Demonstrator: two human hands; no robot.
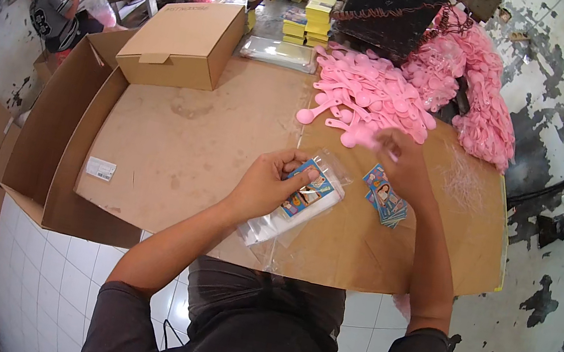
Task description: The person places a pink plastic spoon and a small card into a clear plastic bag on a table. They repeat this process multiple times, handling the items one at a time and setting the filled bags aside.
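My left hand point(273, 183) is closed on a small blue printed card point(310, 194) and clear plastic bags point(281, 226), its thumb lying over the card. The bags form a flat stack beneath the card, on the cardboard-covered table. My right hand point(406, 168) is at the near edge of a heap of pink plastic scoop spoons point(374, 94). Its fingers are curled and smeared by motion; a blurred pink shape lies against the fingertips, and whether they grip it is unclear. Below the right wrist lies a small fanned pile of similar printed cards point(389, 203).
A closed cardboard box point(181, 43) stands at the back left, beside a large open carton point(65, 132). Bagged pink spoons point(484, 105) and a black box point(391, 12) are at the back right. Yellow stacks point(317, 18) stand farther back. Another person point(56, 8) works at far left.
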